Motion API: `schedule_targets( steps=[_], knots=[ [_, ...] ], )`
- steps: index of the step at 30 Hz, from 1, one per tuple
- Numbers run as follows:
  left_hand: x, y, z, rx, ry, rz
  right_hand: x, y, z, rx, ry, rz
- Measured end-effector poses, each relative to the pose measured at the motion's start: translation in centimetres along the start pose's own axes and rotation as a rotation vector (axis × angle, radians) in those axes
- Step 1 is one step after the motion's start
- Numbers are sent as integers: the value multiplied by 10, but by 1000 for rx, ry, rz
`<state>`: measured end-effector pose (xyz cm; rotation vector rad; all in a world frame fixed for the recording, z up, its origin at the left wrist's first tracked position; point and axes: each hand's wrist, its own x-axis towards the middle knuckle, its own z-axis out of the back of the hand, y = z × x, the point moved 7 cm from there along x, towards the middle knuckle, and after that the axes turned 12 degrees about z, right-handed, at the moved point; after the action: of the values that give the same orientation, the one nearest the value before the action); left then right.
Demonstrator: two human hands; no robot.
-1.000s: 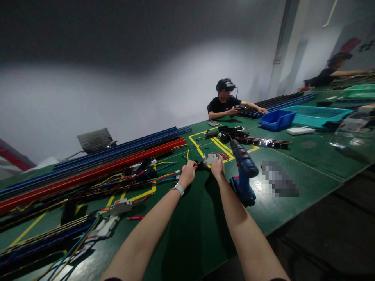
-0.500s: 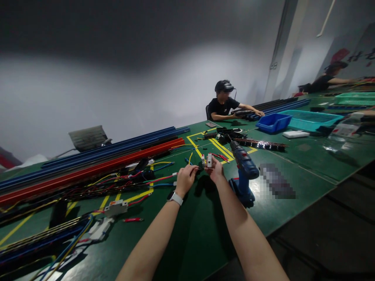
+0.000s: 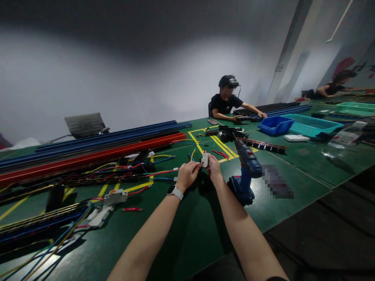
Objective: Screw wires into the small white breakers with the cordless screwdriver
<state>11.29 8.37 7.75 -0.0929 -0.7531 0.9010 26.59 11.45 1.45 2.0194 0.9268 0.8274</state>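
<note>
My left hand [image 3: 187, 174] and right hand [image 3: 214, 168] are both closed on a small white breaker [image 3: 205, 159], pinching it from either side just above the green table [image 3: 190, 230]. The drill [image 3: 247, 171] stands untouched just beside my right wrist. Loose wires [image 3: 131, 173] lie to the left. I cannot tell whether any wire is fitted to the breaker.
</note>
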Motion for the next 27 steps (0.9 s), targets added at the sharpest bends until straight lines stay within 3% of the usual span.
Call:
schedule_targets(
  steps=[11,17,21,27],
  knots=[
    [0,4,-7,39,67,27,-4,42,2,-304,-15,319],
    [2,17,-21,26,152,70,-21,66,-15,-535,198,545],
    [4,29,-29,-44,198,81,-30,61,-20,-568,312,513],
    [3,30,-29,-128,211,111,-26,43,-12,-527,276,382]
  ],
)
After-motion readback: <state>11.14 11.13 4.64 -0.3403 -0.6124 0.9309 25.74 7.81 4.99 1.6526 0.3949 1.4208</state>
